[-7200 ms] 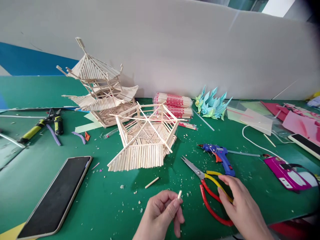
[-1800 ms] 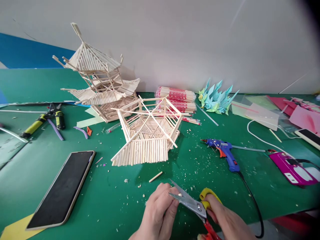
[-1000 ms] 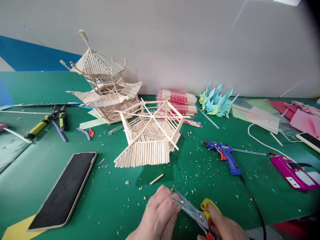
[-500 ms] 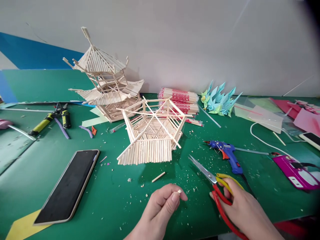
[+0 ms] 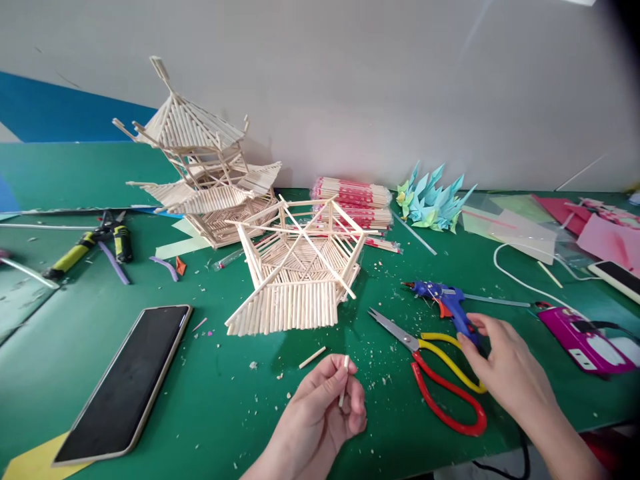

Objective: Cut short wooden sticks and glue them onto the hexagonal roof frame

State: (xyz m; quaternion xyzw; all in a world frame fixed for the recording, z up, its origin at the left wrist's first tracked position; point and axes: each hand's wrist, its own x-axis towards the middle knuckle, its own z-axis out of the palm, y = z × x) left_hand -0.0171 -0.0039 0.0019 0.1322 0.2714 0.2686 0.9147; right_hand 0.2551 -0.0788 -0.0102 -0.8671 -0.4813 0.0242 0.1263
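Note:
My left hand (image 5: 323, 407) pinches a short piece of wooden stick (image 5: 344, 381) upright between thumb and fingers. At the lower end of a blue hot glue gun (image 5: 447, 303), my right hand (image 5: 510, 367) has its thumb and fingers around the handle; the gun lies on the table. Scissors (image 5: 417, 347) with one red and one yellow handle rest just left of that hand, blades partly apart. Ahead of my left hand stands an open wooden stick frame (image 5: 305, 257) with a slatted panel (image 5: 285, 308) along its front. Another cut stick (image 5: 313, 357) lies before it.
A tiered stick pagoda (image 5: 200, 153) stands behind at left. Stick bundles (image 5: 353, 193) and folded paper (image 5: 435, 200) are along the wall. A phone (image 5: 125, 383) and pliers (image 5: 105, 240) lie at left, a magenta power box (image 5: 583, 337) at right. Scraps dot the green table.
My right hand has let go of the scissors, leaving them on the table, and moved to the glue gun's handle. My left hand has turned, showing more of the stick piece.

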